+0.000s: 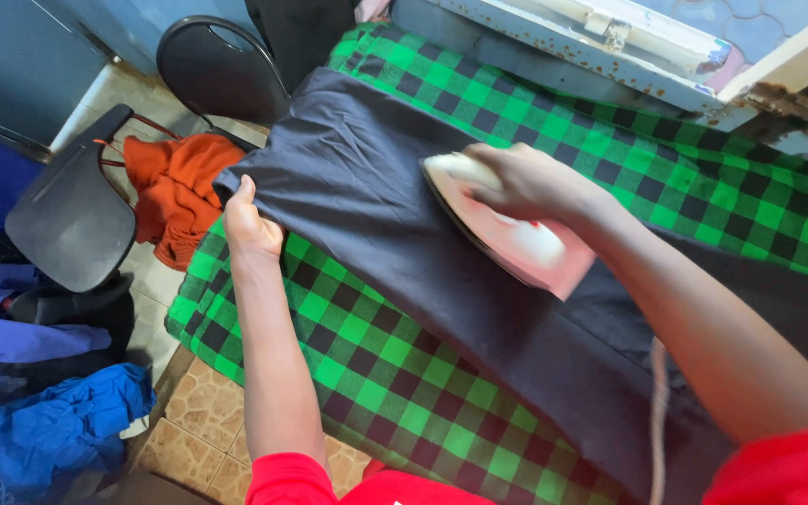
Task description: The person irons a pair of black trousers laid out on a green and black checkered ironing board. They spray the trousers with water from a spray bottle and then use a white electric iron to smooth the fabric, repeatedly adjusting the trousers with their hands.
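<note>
I'm watching mid-pass pressing: right hand (516,182) wrapping closed round pink-and-white electric iron (507,229), left hand (250,224) pinching dark navy cloth garment (367,187) edge taut (over green-black checked blanket (367,346)). Next likely calling for steady glide toward held edge.

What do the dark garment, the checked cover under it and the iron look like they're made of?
Dark garment: thin woven cloth, matte, probably cotton or a blend; it lies smooth with soft folds. Checked cover: green-and-black woven fabric, slightly fuzzy, blanket-like. Iron: glossy white and pink plastic shell; its soleplate is hidden.
</note>
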